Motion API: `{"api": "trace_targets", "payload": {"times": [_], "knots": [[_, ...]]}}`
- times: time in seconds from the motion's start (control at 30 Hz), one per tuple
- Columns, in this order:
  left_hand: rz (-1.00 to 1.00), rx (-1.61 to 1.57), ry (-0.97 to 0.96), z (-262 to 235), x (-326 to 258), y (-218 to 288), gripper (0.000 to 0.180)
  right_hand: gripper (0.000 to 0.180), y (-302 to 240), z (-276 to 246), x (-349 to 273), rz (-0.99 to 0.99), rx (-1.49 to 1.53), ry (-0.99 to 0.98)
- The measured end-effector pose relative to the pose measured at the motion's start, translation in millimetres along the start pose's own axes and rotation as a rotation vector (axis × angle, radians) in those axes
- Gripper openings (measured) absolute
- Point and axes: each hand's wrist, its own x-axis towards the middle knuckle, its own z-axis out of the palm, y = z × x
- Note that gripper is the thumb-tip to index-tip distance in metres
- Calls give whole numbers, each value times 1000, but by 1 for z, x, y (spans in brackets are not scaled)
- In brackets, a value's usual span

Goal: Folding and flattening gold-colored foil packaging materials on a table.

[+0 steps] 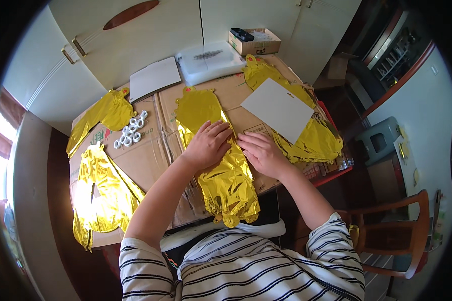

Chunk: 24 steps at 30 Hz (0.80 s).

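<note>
A long gold foil balloon (231,188), flat and folded narrow, lies before me on the cardboard and hangs over its near edge. My left hand (208,144) rests on its middle with the fingers stretched out flat. At the balloon's right edge lies my right hand (260,153), fingers extended and fingertips touching the foil's side. To the left are a crumpled, shiny gold foil balloon (103,195) and a smoother gold foil piece (105,113). On the right, a white card (280,109) covers part of a heap of gold foil balloons (311,148).
Several small white rolls (130,131) sit left of centre on the cardboard sheet (150,145). Along the back are a stack of grey-white card (155,78), a translucent plastic box (208,62) and a small carton (256,42). A wooden chair (391,236) stands at the right.
</note>
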Motion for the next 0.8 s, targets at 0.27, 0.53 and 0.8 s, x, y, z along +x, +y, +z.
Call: {"api": "trace_targets", "payload": {"times": [0.27, 0.53, 0.8], "knots": [[1, -2, -16, -7, 6, 4, 42, 29, 1, -1, 0, -109, -132, -46], [-47, -27, 30, -7, 17, 3, 39, 29, -3, -7, 3, -225, -237, -53], [-53, -14, 119, -1, 17, 1, 40, 33, -7, -11, -4, -197, -133, -56]]}}
